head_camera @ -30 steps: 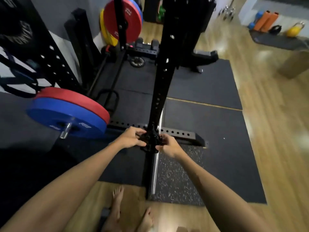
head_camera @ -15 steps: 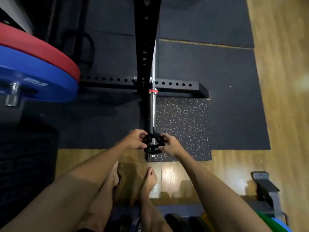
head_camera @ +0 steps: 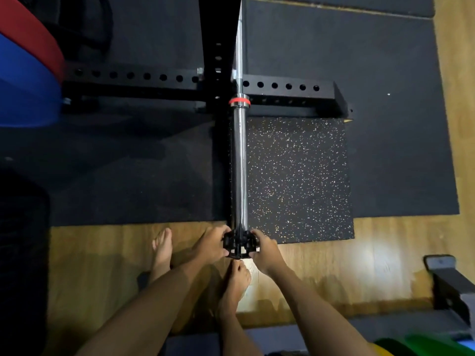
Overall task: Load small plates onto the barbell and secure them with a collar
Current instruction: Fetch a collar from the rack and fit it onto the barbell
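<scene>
The chrome barbell sleeve (head_camera: 239,165) runs from the black rack toward me, bare along its length, with a red ring (head_camera: 239,101) at its inner shoulder. A black clamp collar (head_camera: 240,243) sits at the sleeve's near end. My left hand (head_camera: 212,245) grips the collar's left side and my right hand (head_camera: 266,251) grips its right side. Whether the collar is still on the sleeve tip or just off it I cannot tell. No small plates show on the sleeve.
The black rack base beam (head_camera: 159,82) crosses under the bar. A red and blue plate pair (head_camera: 25,80) hangs at the left. A speckled rubber mat (head_camera: 298,181) lies right of the sleeve. My bare feet (head_camera: 162,250) stand on wood floor. Green and yellow plates (head_camera: 411,346) lie at the bottom right.
Both hands have drawn the collar along the sleeve toward me to its near end. The camera has tilted down, showing more of the bare sleeve and my feet.
</scene>
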